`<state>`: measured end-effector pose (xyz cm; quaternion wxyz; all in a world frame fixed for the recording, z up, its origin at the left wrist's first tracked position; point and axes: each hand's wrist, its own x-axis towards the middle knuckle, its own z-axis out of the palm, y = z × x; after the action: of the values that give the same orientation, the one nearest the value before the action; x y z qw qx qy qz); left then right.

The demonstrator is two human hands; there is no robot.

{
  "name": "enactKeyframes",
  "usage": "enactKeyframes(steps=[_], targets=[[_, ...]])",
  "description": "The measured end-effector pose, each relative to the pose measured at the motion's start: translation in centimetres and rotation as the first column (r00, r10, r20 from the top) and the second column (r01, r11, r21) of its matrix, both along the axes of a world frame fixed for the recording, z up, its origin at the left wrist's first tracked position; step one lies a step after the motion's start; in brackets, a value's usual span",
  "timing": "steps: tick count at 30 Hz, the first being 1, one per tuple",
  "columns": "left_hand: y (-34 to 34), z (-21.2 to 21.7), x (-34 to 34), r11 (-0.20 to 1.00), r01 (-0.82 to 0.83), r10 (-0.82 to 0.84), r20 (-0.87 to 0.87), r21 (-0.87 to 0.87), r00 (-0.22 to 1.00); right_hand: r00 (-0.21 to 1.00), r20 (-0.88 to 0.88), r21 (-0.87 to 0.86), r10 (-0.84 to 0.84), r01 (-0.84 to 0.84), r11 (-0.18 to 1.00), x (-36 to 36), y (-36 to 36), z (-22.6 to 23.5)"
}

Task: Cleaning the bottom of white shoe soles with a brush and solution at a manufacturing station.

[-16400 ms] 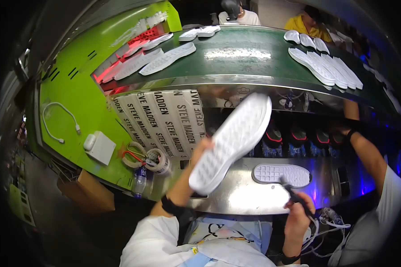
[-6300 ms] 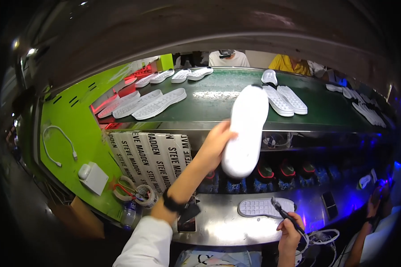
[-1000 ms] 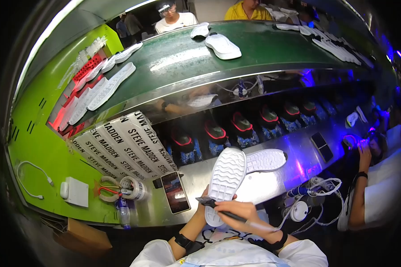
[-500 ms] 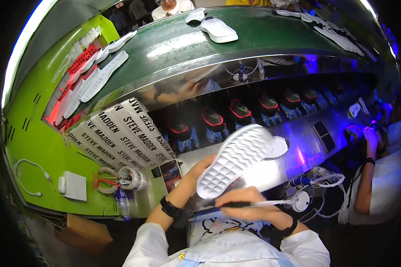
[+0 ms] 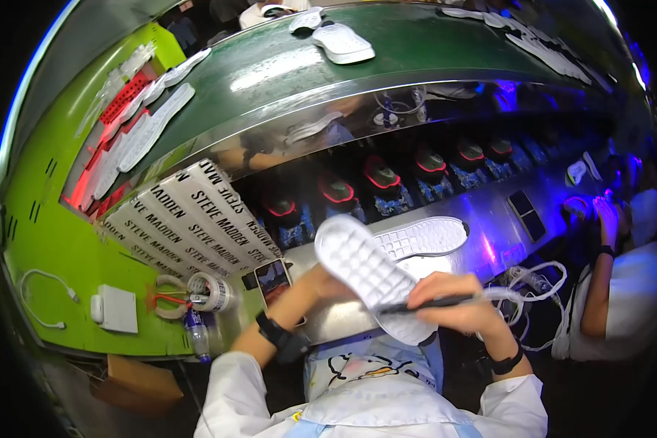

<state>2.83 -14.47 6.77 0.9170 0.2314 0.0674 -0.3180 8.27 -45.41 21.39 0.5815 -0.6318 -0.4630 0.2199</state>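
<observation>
A white shoe sole (image 5: 361,266) with a blocky grid on its face is tilted in front of me. My left hand (image 5: 321,283) is closed on its left edge, the fingers partly hidden behind it. My right hand (image 5: 456,310) grips a dark pen-shaped tool (image 5: 445,300), from whose back end a white tube (image 5: 500,293) runs off to the right. The tool's tip lies at the sole's lower part; whether it touches I cannot tell. Another white sole (image 5: 434,237) lies on the metal bench (image 5: 482,252) just behind.
A green conveyor belt (image 5: 431,44) carries more soles across the back. Under it sit several red-rimmed moulds (image 5: 382,175). A white printed box (image 5: 190,219) stands left, near tape rolls (image 5: 208,292), a bottle (image 5: 197,334) and a phone (image 5: 272,281). A co-worker's arm (image 5: 602,281) is at right.
The held sole has turned so its top leans left, uncovering the sole on the bench. My right hand has moved up and right, bringing the tool over the held sole's lower part.
</observation>
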Motion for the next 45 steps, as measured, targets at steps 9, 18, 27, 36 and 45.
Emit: enactKeyframes(steps=[9,18,27,36,45], targets=[[-10.9,3.8,-2.2,0.713,-0.352,0.486,0.065,-0.606,0.872,0.722,0.243,0.333,-0.647,0.565,0.755,-1.5,5.9,-2.0],[-10.4,5.9,-1.2,0.716,-0.528,0.618,0.065,-0.456,0.783,0.931,0.320,0.138,-0.176,0.138,0.981,-4.0,5.7,-3.3],[-7.4,7.2,-0.1,0.855,-0.400,0.475,0.188,-0.331,0.859,0.917,-0.366,-0.186,0.161,-0.242,0.952,-2.4,4.0,-1.9],[-6.6,7.9,0.9,0.965,-0.158,0.182,0.099,-0.208,0.978,0.977,0.004,-0.031,0.211,-0.211,0.977,-1.5,3.3,-0.6],[-6.9,7.6,0.1,0.834,-0.245,0.079,0.332,0.494,0.940,0.984,0.158,0.154,0.085,-0.109,0.982,-1.8,3.1,0.5]])
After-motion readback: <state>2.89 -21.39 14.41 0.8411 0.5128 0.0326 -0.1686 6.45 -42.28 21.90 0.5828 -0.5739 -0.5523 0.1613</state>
